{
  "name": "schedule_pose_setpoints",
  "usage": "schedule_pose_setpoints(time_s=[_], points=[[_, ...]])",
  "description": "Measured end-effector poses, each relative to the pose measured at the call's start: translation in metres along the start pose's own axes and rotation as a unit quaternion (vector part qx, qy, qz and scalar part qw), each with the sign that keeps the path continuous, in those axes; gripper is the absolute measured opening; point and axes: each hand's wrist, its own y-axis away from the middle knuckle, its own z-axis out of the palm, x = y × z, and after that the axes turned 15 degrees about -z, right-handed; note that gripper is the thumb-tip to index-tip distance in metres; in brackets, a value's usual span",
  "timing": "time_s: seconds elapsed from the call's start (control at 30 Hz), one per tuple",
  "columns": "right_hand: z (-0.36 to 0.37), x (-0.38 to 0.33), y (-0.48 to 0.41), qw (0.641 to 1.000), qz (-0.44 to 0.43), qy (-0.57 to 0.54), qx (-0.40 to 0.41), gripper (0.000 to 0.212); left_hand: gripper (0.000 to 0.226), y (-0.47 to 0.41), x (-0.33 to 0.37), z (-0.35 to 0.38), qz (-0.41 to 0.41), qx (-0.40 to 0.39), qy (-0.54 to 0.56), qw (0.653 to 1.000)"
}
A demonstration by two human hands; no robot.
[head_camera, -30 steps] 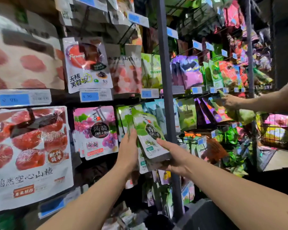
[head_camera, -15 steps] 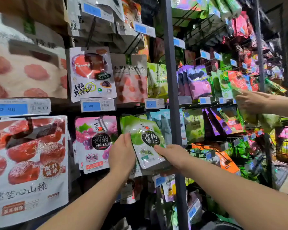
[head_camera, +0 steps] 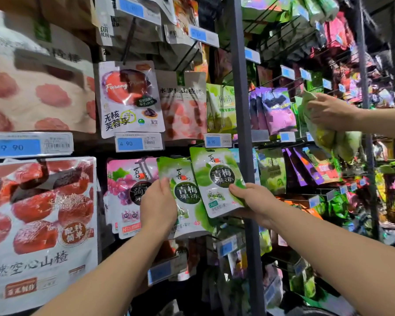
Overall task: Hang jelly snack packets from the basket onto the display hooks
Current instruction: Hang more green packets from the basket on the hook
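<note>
Looking through the head view, the right hand (head_camera: 253,201) pinches the lower right corner of a green packet (head_camera: 217,179), thumb on its face, the fingers behind it hidden. The packet tilts in front of the rack (head_camera: 317,144), just left of the grey post (head_camera: 242,110), with its top right under a price tag (head_camera: 217,140). The left hand (head_camera: 159,201) holds the left edge of the hung packets (head_camera: 185,199), thumb on the front and fingers curled behind, beside a purple packet (head_camera: 126,185). The hook is hidden behind the packets, and the basket is out of sight. The step looks like threading the packet onto the hook. To do it well, steady the hung packets, level the top hole with the hook tip, push straight back, and let go only once it hangs. Another person's hand (head_camera: 328,110) works near the rack's right edge
</note>
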Motion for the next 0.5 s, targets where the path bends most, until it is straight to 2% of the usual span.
schedule_pose_setpoints(time_s=[0.13,0.27,0.5], points=[[0.007,-0.002,-0.012,1.000,0.002,-0.007,0.030,0.034,0.039,0.000,-0.004,-0.010,0.002,0.004,-0.004,1.000],[0.007,0.000,-0.018,0.998,0.017,-0.005,0.061,0.031,0.047,0.001,-0.008,-0.015,0.006,0.012,-0.007,1.000],[0.003,0.000,-0.017,0.998,0.011,0.037,0.057,0.040,0.046,0.005,-0.009,-0.017,0.001,0.006,-0.015,1.000]])
